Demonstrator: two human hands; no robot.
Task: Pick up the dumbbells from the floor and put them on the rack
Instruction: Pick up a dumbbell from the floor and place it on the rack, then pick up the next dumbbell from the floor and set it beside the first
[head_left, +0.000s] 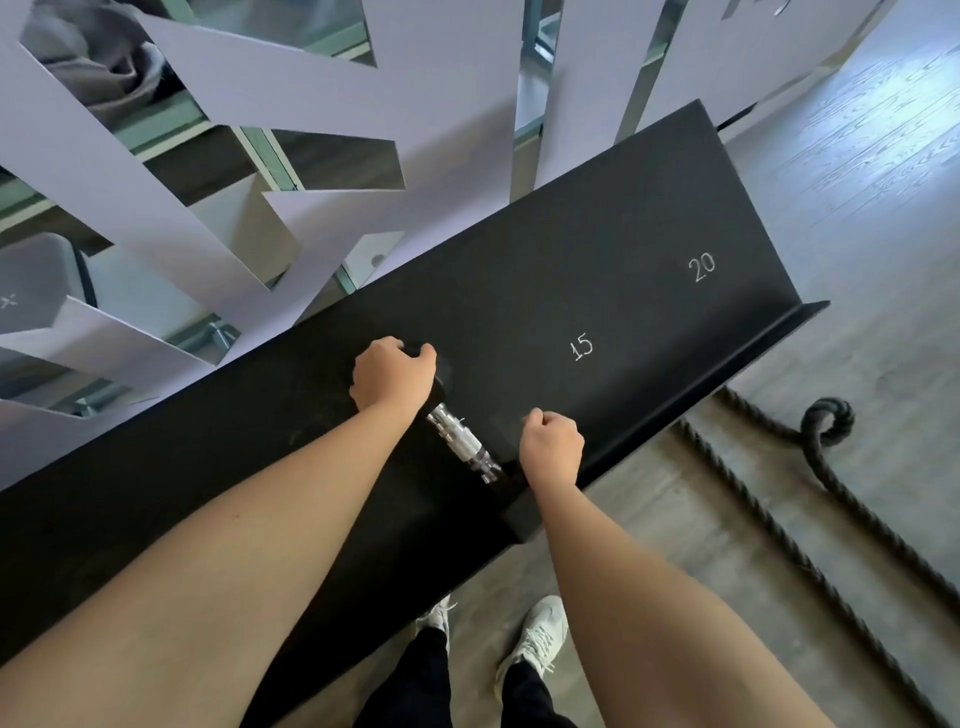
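A dumbbell (464, 444) with black heads and a knurled chrome handle lies on the black rack shelf (623, 291), to the left of the painted "15". My left hand (392, 374) is clamped over its far black head. My right hand (551, 448) is curled over the near head by the shelf's front lip (691, 400). The black heads blend into the shelf and are mostly hidden by my hands. Only the chrome handle shows plainly between them.
The shelf carries the marks "15" (582, 347) and "20" (702, 266). A thick black rope (826, 431) snakes over the grey floor to the right. My white shoes (540, 636) stand below the rack. A white cut-out partition (291, 104) rises behind it.
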